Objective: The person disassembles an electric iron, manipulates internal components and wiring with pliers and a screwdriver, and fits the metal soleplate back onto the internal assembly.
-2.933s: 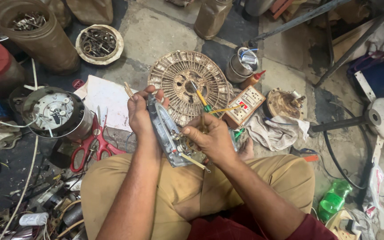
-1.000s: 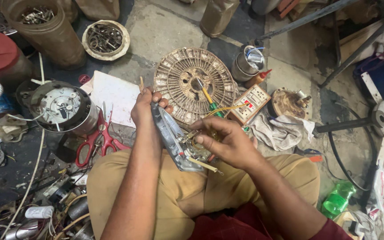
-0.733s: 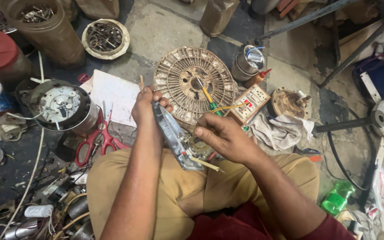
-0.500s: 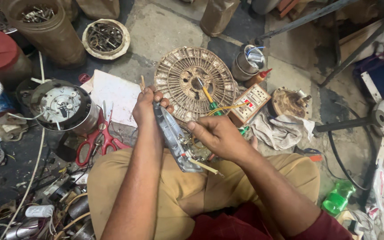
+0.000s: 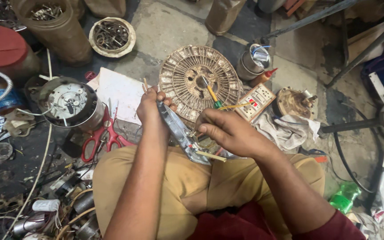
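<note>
The left hand (image 5: 151,106) is closed around the top end of a long grey metal part (image 5: 181,133), which slants down from that hand across the person's lap toward the knees in tan trousers (image 5: 187,186). The right hand (image 5: 227,131) is curled shut near the lower half of the metal part, pinching something small against it; what the fingers grip is hidden by the hand itself. A thin pale stick (image 5: 210,156) juts out just under the right hand, beside the lower end of the part. A screwdriver (image 5: 211,94) with a yellow and green handle pokes up just beyond the right knuckles, and whether the hand holds it cannot be told. Behind both hands on the concrete floor (image 5: 165,26) lies a round rusty slotted disc (image 5: 198,80). Right of it sit a white switch board (image 5: 256,101), a metal can (image 5: 252,62) and a crumpled rag (image 5: 285,131). Left of the hands lie a white sheet (image 5: 116,93), red scissors (image 5: 101,135) and a round motor housing (image 5: 70,102). A bowl of scrap bits (image 5: 112,35) and a brown bucket (image 5: 54,26) stand farther back, and loose wires and small parts crowd the floor at lower left.
</note>
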